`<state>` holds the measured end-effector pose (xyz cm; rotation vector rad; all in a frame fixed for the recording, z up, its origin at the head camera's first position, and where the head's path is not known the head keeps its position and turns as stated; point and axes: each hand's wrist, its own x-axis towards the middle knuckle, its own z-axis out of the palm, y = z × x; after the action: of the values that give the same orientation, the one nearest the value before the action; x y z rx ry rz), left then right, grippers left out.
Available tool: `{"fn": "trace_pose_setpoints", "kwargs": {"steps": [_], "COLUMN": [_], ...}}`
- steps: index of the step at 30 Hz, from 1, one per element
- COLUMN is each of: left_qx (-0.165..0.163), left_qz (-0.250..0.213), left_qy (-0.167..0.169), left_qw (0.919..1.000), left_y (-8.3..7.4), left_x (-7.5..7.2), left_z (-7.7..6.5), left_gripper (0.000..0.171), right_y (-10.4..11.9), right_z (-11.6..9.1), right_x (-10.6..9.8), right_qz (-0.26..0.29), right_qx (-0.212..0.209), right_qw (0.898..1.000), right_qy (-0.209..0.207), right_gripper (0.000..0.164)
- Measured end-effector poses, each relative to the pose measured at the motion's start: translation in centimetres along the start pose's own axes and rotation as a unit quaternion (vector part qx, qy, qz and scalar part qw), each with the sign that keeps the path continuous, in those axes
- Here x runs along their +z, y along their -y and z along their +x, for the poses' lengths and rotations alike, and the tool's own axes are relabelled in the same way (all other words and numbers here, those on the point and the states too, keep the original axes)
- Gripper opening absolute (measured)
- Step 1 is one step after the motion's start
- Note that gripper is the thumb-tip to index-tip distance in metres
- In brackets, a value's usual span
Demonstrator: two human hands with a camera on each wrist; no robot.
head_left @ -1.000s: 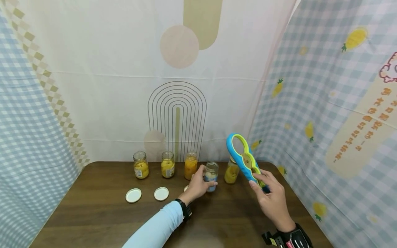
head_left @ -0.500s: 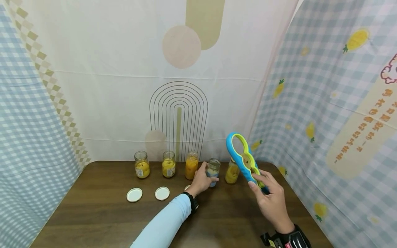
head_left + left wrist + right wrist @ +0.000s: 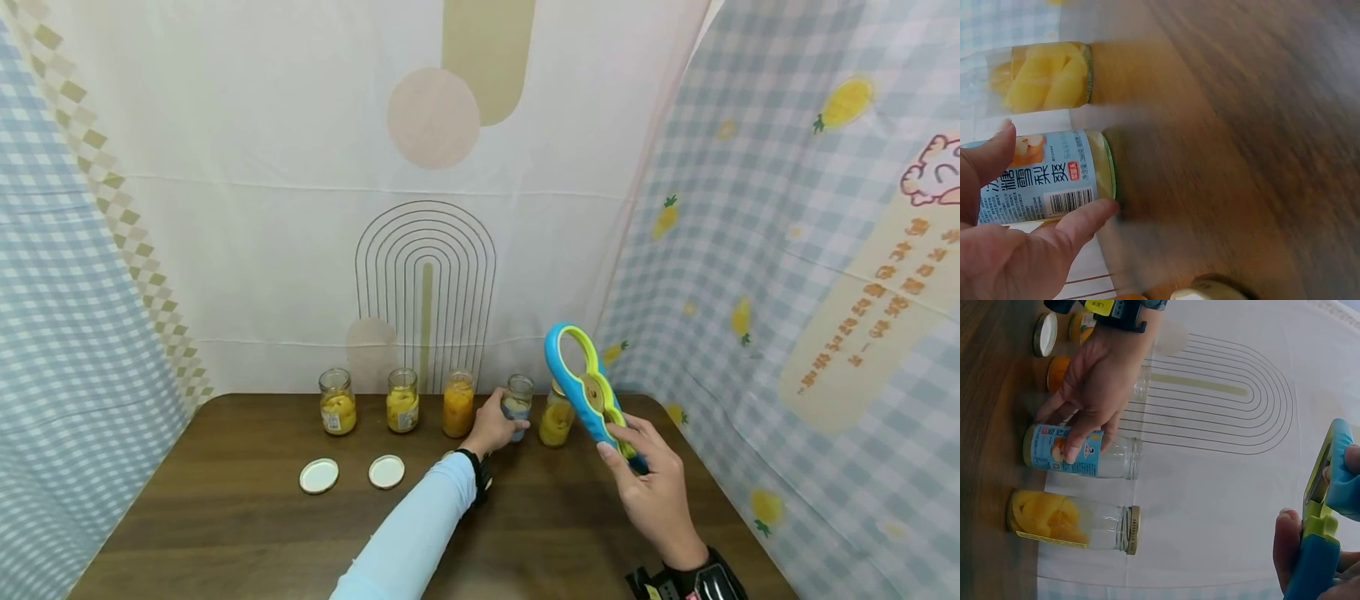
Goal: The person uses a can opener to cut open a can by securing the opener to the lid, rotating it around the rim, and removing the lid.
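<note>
My left hand grips an open glass jar with a blue label, its fingers and thumb around the label. The jar appears sideways in the left wrist view, its base near the table. My right hand holds a blue and green jar opener by its handle end, raised above the table. Behind the opener, partly hidden, stands a jar of yellow fruit; the right wrist view shows its gold lid on. In that view the opener is at the right edge.
Left of my left hand stand a jar of orange fruit and two lidless jars of yellow fruit, one middle and one far left. Two white-faced lids lie in front. A further lid lies near my left wrist. Cloth hangs behind.
My left hand has slid the blue-labelled jar back, away from me, and slightly right into line with the other jars. My right hand keeps the jar opener in almost the same place.
</note>
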<state>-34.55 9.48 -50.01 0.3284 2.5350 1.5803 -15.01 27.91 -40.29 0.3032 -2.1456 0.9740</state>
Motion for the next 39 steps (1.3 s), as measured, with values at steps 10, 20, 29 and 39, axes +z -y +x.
{"fn": "trace_pose_setpoints", "kwargs": {"steps": [10, 20, 29, 39], "left_qx": [-0.007, -0.016, -0.024, 0.007], "left_qz": [-0.01, -0.028, 0.039, 0.036], "left_qy": [-0.009, 0.0, 0.015, 0.028], "left_qw": [0.9999, 0.9995, 0.9988, 0.9989], "left_y": [-0.4, -0.4, -0.4, -2.5], "left_x": [0.0, 0.0, 0.1, -3.1], "left_z": [-0.2, -0.3, -4.5, -11.9], "left_gripper": [0.063, 0.077, 0.116, 0.099], "right_y": [-0.2, -0.3, -0.4, -0.4], "right_z": [-0.3, -0.1, -0.3, -0.2], "right_x": [-0.2, 0.1, 0.3, 1.0], "right_qz": [-0.007, -0.012, -0.016, -0.007], "right_qx": [0.038, 0.038, 0.036, 0.038], "right_qw": [0.999, 0.999, 0.999, 0.999], "right_qy": [0.008, 0.015, 0.028, 0.038], "right_gripper": [0.026, 0.025, 0.026, 0.024]}}
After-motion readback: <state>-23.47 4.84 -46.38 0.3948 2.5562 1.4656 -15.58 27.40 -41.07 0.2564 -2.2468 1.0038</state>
